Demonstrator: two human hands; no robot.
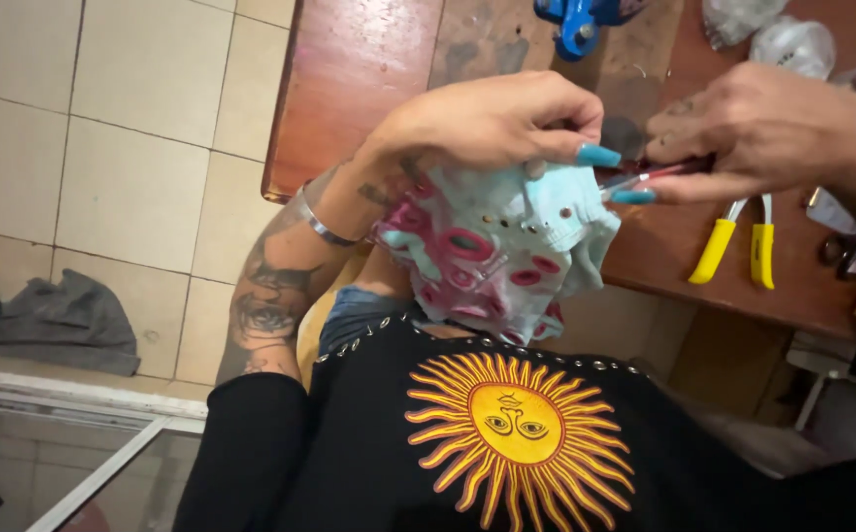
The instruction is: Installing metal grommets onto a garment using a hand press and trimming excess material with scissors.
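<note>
Head view: left hand [487, 123] fingers clamp soft pale-blue and pink studded fabric [502, 246] at the worn wooden desk [349, 79] edge, above the lap. Right hand [763, 128] fingers pinch a thin red-handled tool [650, 175] against it. Yellow-handled pliers [738, 246] lie nearby; open tile floor [103, 148] left.

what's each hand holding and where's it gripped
Left hand grips the pale blue and pink fabric at its top edge. Right hand pinches a thin red-handled tool by its handle.

Soft, even indoor light, fairly bright — no hard shadows, only a dull sheen on the wooden table [369, 59] left of the grip. The right hand [763, 128] is slightly motion-blurred; edges bend with wide-angle distortion — the lower corners fall dim.
</note>
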